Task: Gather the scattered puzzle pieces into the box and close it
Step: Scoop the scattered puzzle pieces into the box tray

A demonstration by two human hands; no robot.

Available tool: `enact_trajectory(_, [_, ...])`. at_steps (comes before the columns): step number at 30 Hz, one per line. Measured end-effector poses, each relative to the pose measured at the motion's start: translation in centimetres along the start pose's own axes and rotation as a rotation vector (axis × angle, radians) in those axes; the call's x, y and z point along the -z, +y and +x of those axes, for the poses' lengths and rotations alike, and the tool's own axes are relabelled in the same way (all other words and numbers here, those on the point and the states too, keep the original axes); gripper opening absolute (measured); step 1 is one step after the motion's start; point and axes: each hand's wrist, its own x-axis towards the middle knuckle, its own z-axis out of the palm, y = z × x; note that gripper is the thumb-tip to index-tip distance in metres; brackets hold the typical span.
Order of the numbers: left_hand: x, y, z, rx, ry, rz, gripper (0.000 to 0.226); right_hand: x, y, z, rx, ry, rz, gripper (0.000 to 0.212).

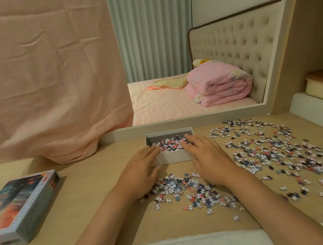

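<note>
Head view, box (170,158) between left hand (141,167) and right hand (209,157), both hands flat, holding nothing

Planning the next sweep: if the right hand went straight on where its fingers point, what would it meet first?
Probably the pieces in the box, then its far wall; height of the right hand is unclear.
</note>
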Motion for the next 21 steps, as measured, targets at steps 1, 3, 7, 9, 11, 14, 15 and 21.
enact_trajectory(1, [0.1, 0.0, -0.1, 0.01, -0.02, -0.009, 0.055, -0.1, -0.1, 0.0, -0.002, -0.049, 0.011, 0.055])
enact_trajectory(3, [0.7, 0.1, -0.4, 0.025, -0.018, -0.023, 0.048, 0.0, -0.2, -0.1, -0.001, -0.068, 0.06, 0.05])
enact_trajectory(7, [2.2, 0.9, -1.2, 0.012, 0.021, -0.025, 0.035, 1.1, -0.5, -0.5, 0.019, -0.009, 0.113, 0.037])
enact_trajectory(9, [2.8, 1.2, -1.7, 0.008, 0.02, -0.02, 0.033, 1.6, -0.7, -0.9, 0.04, -0.028, 0.115, 0.034])
enact_trajectory(11, [3.6, 1.7, -2.2, -0.001, 0.033, -0.028, 0.031, 2.2, -0.9, -1.3, 0.065, -0.003, 0.109, 0.032])
enact_trajectory(14, [4.6, 2.8, -2.5, -0.015, -0.006, -0.013, 0.03, 3.9, -1.5, -1.7, 0.034, -0.042, 0.067, 0.027])
enact_trajectory(15, [4.5, 3.1, -2.6, -0.009, -0.064, -0.001, 0.036, 4.2, -1.7, -1.8, 0.016, -0.127, 0.041, 0.027])
enact_trajectory(21, [1.4, 3.9, -3.3, -0.03, -0.385, 0.194, 0.096, 3.2, -2.0, -2.6, -0.081, -0.548, -0.017, 0.08])
